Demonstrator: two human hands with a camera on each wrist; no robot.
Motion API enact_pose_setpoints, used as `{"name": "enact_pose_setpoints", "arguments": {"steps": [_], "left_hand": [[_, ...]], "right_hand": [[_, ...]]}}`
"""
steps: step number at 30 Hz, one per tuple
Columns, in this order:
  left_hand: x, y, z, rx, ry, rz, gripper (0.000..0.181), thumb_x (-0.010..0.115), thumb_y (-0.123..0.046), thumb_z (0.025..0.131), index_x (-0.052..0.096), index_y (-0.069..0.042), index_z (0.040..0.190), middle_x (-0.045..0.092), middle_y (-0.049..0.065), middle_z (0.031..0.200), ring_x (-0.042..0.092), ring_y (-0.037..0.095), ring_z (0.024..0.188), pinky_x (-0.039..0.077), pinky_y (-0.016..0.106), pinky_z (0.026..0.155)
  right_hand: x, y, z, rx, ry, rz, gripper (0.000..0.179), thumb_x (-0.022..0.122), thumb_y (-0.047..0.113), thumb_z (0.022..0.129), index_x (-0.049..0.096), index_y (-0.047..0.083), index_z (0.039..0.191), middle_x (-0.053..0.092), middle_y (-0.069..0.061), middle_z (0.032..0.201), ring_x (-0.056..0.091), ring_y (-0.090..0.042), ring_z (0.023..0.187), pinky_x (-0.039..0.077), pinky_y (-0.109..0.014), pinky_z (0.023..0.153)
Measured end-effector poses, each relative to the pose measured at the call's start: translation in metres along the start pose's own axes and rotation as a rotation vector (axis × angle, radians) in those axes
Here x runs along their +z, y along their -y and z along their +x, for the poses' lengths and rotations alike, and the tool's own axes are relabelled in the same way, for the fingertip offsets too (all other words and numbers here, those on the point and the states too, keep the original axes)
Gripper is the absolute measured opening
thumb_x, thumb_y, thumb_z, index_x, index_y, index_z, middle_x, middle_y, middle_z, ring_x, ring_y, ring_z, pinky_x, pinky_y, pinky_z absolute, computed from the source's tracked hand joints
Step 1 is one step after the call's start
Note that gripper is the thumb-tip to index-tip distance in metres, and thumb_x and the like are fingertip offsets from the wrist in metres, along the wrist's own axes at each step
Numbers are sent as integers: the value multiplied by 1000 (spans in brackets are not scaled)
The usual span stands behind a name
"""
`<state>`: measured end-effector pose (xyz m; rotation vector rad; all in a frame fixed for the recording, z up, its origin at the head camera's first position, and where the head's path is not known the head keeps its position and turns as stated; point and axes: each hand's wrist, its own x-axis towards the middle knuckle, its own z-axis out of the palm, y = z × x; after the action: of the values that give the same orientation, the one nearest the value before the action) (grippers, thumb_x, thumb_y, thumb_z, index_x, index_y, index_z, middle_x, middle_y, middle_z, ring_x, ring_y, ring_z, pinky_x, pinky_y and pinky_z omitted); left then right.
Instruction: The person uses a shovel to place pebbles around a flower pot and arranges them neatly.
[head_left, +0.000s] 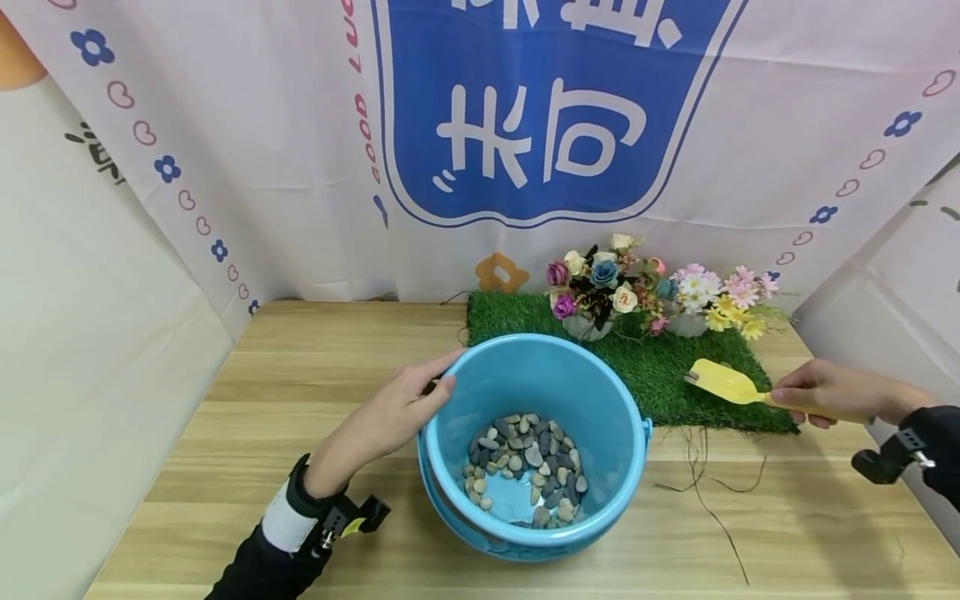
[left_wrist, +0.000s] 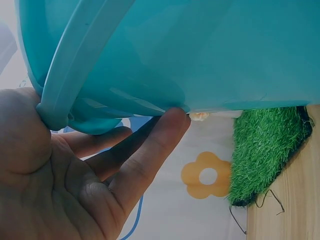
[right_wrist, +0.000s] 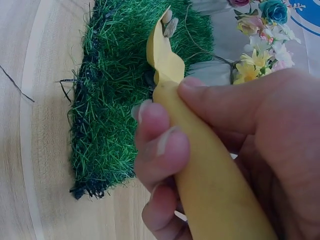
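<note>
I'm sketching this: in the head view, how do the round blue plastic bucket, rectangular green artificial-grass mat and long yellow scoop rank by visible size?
1. Blue bucket
2. Green mat, partly hidden
3. Yellow scoop

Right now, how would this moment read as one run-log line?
Left hand: touches bucket | Right hand: holds scoop | Scoop: stones at tip, apart from bucket | Bucket: upright, more stones inside

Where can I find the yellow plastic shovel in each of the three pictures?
Head: the yellow plastic shovel is at the right, held in the right hand.
Left wrist: not in it.
Right wrist: it runs from the top middle down to the bottom edge.
Shared landmark: the rectangular green artificial-grass mat, visible in all three views.
</note>
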<state>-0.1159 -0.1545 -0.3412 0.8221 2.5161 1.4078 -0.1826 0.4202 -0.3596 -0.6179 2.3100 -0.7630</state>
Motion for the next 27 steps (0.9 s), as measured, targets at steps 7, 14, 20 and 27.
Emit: {"name": "enact_pose_setpoints", "arguments": {"steps": [7,14,20,27], "left_hand": [[0,0,0,-4,3,-2,46,34,-29,102,29,-16,145,64,4,75,65,17,66,55,28,63],[0,1,0,3,6,-13,45,34,-28,102,29,-16,145,66,8,84,65,17,68,55,27,62],[1,1,1,6,5,-17,45,35,-27,102,30,-15,145,66,11,93,65,17,70,55,27,63],[0,0,1,8,6,-22,45,35,-27,102,30,-13,145,65,12,95,65,17,71,55,27,63]], "right_hand": [[0,3,0,68,-11,0,33,43,25,100,62,4,84,52,-9,65,38,-13,44,37,-28,43],[0,6,3,113,-36,-27,35,44,28,99,63,5,81,53,-5,63,39,-9,44,39,-27,43],[0,13,7,151,-48,-25,33,45,27,99,65,6,83,53,-6,64,42,-10,45,40,-26,42],[5,32,14,193,-53,-40,39,46,24,98,55,6,64,51,-4,57,41,-10,44,37,-25,41]]}}
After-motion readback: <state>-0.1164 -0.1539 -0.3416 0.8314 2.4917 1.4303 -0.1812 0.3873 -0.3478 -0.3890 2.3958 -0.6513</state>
